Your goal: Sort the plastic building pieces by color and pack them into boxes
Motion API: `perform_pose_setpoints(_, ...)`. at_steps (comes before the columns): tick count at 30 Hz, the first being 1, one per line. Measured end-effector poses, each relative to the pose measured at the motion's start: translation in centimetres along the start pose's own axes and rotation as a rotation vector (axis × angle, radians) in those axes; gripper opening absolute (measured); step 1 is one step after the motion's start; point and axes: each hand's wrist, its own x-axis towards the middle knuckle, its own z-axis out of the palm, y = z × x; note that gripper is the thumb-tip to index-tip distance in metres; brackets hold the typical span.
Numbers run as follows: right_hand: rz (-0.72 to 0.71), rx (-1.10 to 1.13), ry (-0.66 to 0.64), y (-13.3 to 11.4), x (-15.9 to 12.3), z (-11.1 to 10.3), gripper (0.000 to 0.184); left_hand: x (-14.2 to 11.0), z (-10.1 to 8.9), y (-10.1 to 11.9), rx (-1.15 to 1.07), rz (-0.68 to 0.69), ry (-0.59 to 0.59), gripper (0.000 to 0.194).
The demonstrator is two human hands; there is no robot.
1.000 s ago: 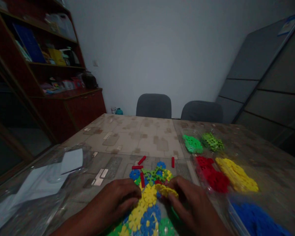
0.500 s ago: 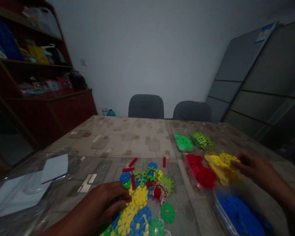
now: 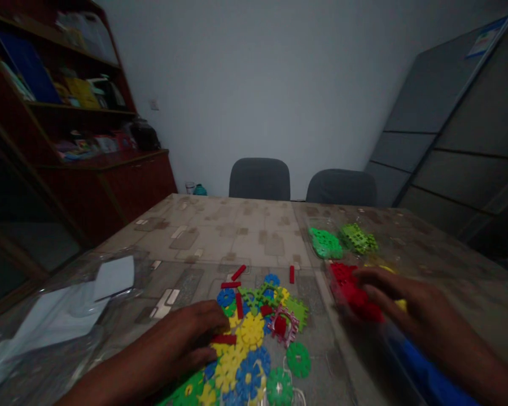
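My left hand rests at the left edge of a pile of loose plastic pieces. Its thumb and fingers are apart around one end of a red strip, which appears to lie on the pile. Yellow snowflake discs, blue discs and green discs spread beside it. My right hand is over a clear container of red pieces, thumb and forefinger apart; no piece shows clearly between them. Behind that hand, the yellow pieces are mostly hidden, and blue pieces are partly covered.
Bright green pieces and light green pieces sit in clear containers farther back. Clear plastic packaging with white paper lies at the left. More red strips lie behind the pile. Two grey chairs stand beyond the table.
My right hand has moved left from the yellow pieces to the red container. My left fingers have drawn back slightly, showing more of the red strip. The view has shifted slightly.
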Motion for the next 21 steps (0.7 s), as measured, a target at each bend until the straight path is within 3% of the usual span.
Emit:
perform_pose_setpoints(2,-0.153,0.075,-0.081,-3.3,-0.4,4.1,0.022,0.0,-0.1,0.2,-0.002,-0.011,-0.077,0.039)
perform_pose_setpoints(4,-0.26,0.132,-0.242,-5.7,-0.9,8.4,0.026,0.0,-0.1,0.3,-0.003,0.002,-0.115,0.05)
perform_pose_setpoints(5,-0.318,0.12,-0.334,-6.5,-1.2,10.3,0.033,-0.1,-0.1,0.3,-0.003,0.017,-0.116,0.052)
perform_pose_setpoints(8,-0.453,-0.04,-0.391,-7.3,-1.7,14.4,0.046,-0.2,0.1,0.4,0.0,0.045,-0.105,0.051)
perform_pose_setpoints(13,-0.453,-0.186,-0.341,-7.0,-1.7,16.1,0.05,0.0,0.9,1.2,0.088,0.072,-0.086,0.039)
perform_pose_setpoints(17,-0.401,-0.239,-0.321,-7.4,-1.5,16.2,0.026,0.8,1.6,0.6,0.189,0.038,-0.027,0.016)
perform_pose_setpoints(21,-0.377,-0.269,-0.317,-7.7,-1.3,15.9,0.014,1.3,1.6,0.0,0.22,0.023,0.034,0.022)
